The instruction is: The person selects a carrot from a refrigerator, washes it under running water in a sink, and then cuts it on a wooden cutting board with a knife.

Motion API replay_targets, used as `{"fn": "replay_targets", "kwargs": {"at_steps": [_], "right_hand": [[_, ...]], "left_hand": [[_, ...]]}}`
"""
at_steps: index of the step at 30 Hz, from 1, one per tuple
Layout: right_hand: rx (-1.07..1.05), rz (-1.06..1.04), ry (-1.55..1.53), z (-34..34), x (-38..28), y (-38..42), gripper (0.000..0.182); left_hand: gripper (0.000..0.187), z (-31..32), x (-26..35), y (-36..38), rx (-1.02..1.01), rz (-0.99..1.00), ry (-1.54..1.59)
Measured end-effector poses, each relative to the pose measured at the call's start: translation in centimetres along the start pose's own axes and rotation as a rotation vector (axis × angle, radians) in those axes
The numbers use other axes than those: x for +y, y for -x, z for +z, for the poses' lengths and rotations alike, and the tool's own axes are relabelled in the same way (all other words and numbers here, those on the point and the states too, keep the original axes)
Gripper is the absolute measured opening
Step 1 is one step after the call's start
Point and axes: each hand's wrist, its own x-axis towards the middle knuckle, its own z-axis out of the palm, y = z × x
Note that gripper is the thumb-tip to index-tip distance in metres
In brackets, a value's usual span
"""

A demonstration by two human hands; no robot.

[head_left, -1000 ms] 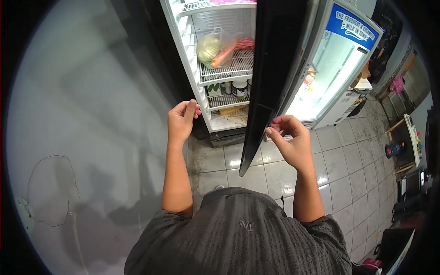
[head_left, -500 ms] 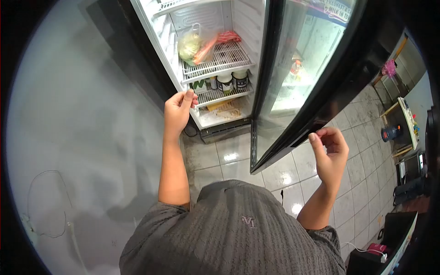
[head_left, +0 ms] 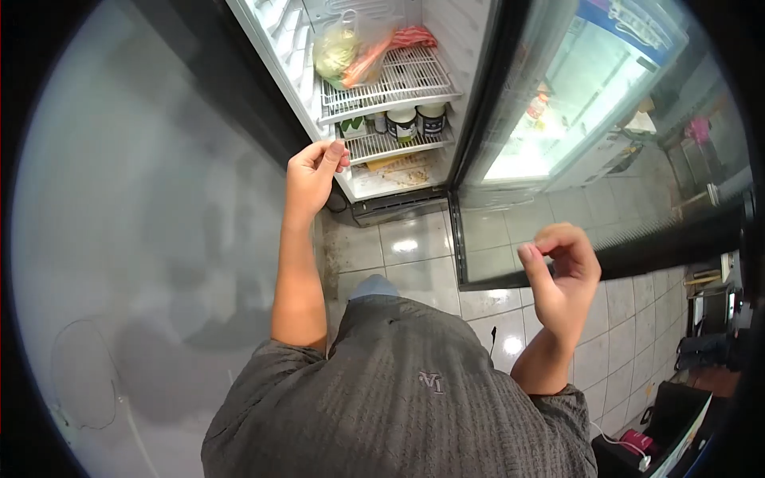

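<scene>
In front of me stands a fridge (head_left: 339, 179) with its glass door (head_left: 510, 211) swung wide to the right. My left hand (head_left: 312, 177) is raised near the fridge's left front edge, its fingers curled in with the thumb against them; nothing shows in it. My right hand (head_left: 564, 275) hovers before the door's lower frame, fingers bent and the thumb apart from them, with nothing between. On a wire shelf (head_left: 398, 84) lie a clear plastic bag (head_left: 366, 68) with a pale green cabbage (head_left: 336, 54), and a red-and-white package (head_left: 413, 37).
Below stand white-and-dark tubs (head_left: 431, 121) and a green-and-white carton (head_left: 352, 127). A grey wall (head_left: 159, 263) runs along my left. Tiled floor (head_left: 414, 251) lies underfoot. At the lower right is a dark piece of furniture (head_left: 669, 406) with a pink item (head_left: 637, 440) and a white cable.
The glass door has swung further open to the right. My right hand has come away from the door's edge, while my left hand stays about where it was. The view has shifted slightly.
</scene>
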Motion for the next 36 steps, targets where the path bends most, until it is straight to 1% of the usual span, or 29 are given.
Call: {"fn": "replay_targets", "kwargs": {"at_steps": [2,4,6,8,10,11,12,14,15,16,18,19,20,21,22,24,25,26,28,29,30,32,33,34,35,36], "right_hand": [[-0.043,0.034,-0.010,1.6,2.0,-2.4,0.016],[-0.084,0.068,-0.019,3.7,4.2,-5.1,0.014],[-0.096,0.224,-0.059,6.0,6.4,-7.9,0.012],[-0.126,0.249,-0.019,8.3,8.9,-11.0,0.010],[-0.170,0.342,-0.070,11.0,11.3,-14.4,0.009],[-0.218,0.296,-0.088,12.4,12.6,-16.2,0.011],[-0.221,0.289,-0.081,13.9,13.4,-18.4,0.011],[-0.190,0.368,-0.117,17.3,14.6,-23.2,0.018],[-0.233,0.399,-0.084,18.6,15.8,-25.6,0.025],[-0.241,0.374,-0.116,20.0,17.4,-27.8,0.028],[-0.252,0.267,0.004,22.6,21.0,-31.8,0.033],[-0.252,0.266,0.003,23.7,21.3,-33.7,0.033],[-0.271,0.227,0.176,24.9,21.4,-35.5,0.034],[-0.290,0.189,0.349,25.8,21.7,-37.2,0.036],[-0.293,0.195,0.348,26.5,22.6,-38.8,0.036],[-0.334,-0.022,0.479,27.8,25.3,-41.9,0.037],[-0.339,-0.106,0.469,28.2,26.5,-43.0,0.037],[-0.339,-0.111,0.466,28.7,27.7,-44.0,0.037],[-0.326,-0.406,0.569,29.6,29.6,-45.5,0.039],[-0.356,-0.398,0.558,29.8,30.5,-45.8,0.032],[-0.368,-0.404,0.553,30.0,30.1,-46.2,0.032],[-0.600,-0.229,0.692,29.8,29.3,-46.2,0.022],[-0.609,-0.232,0.687,29.5,29.3,-45.7,0.022],[-0.594,-0.312,0.644,29.1,29.2,-45.1,0.017],[-0.580,-0.392,0.598,28.7,29.2,-44.6,0.014],[-0.588,-0.394,0.593,28.3,29.1,-44.2,0.014]], "left_hand": [[0.033,-1.0,-0.5,-1.1,0.016,-0.006,-0.014],[0.029,-2.2,-1.4,-2.6,0.070,-0.071,-0.016],[0.026,-3.2,-2.0,-4.5,0.090,-0.079,-0.045],[0.024,-4.3,-3.1,-6.9,0.105,-0.077,-0.025],[0.023,-5.3,-4.5,-9.5,0.102,-0.090,-0.017],[0.022,-5.9,-5.3,-11.4,0.095,-0.094,-0.014],[0.020,-6.0,-6.3,-13.2,0.098,-0.063,0.016],[0.018,-6.3,-7.6,-16.8,0.072,-0.070,0.023],[0.017,-6.3,-8.4,-18.6,0.045,-0.053,0.010],[0.017,-6.2,-8.5,-20.4,0.011,-0.069,-0.021],[0.019,-6.0,-9.2,-23.5,-0.072,-0.088,-0.108],[0.024,-5.8,-8.3,-24.7,-0.123,-0.070,-0.171],[0.030,-5.7,-8.3,-25.8,-0.165,-0.049,-0.238],[0.033,-5.6,-7.9,-26.8,-0.191,-0.046,-0.294],[0.035,-5.5,-7.6,-27.7,-0.217,-0.047,-0.351],[0.037,-5.5,-7.6,-29.2,-0.235,-0.030,-0.379],[0.039,-5.4,-7.6,-30.1,-0.253,-0.002,-0.406],[0.039,-5.2,-7.7,-31.0,-0.249,0.001,-0.409],[0.044,-4.6,-8.4,-32.4,-0.220,0.021,-0.475],[0.053,-4.3,-9.3,-33.1,-0.188,0.007,-0.452],[0.053,-3.9,-9.9,-33.9,-0.176,0.002,-0.452],[0.059,-2.9,-10.9,-35.2,-0.105,0.047,-0.372],[0.065,-2.4,-11.3,-35.8,-0.105,0.066,-0.368],[0.065,-2.0,-11.2,-36.3,-0.097,0.063,-0.371],[0.067,-1.6,-11.0,-36.7,-0.165,0.022,-0.431],[0.070,-1.2,-10.9,-36.9,-0.233,-0.021,-0.490]]}}
